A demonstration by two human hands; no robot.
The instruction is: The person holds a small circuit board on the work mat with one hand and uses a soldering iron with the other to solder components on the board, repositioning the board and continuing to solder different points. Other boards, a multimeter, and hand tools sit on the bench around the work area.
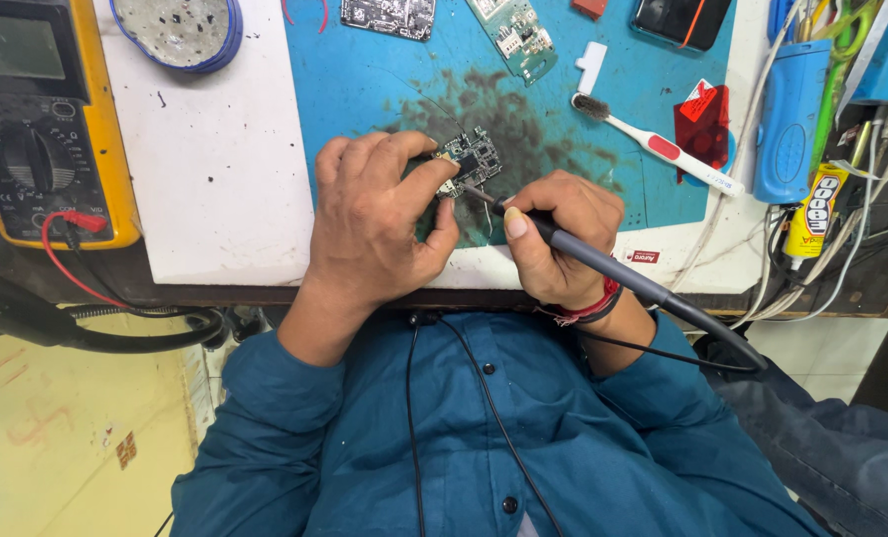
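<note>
My left hand (379, 214) pinches a small dark circuit board (474, 159) between thumb and fingers, holding it down on the stained blue work mat (364, 80). In my right hand (553, 239) is a grey soldering iron (613, 268), gripped like a pen. Its tip touches the board's lower left edge next to my left thumb. The iron's black cable runs off to the right over my forearm.
A yellow multimeter (36, 119) with a red lead lies at the left, a blue-rimmed dish (180, 30) behind it. A toothbrush (653, 144), other circuit boards (513, 35), a red film piece (702, 119), a glue tube (812, 214) and cables crowd the right.
</note>
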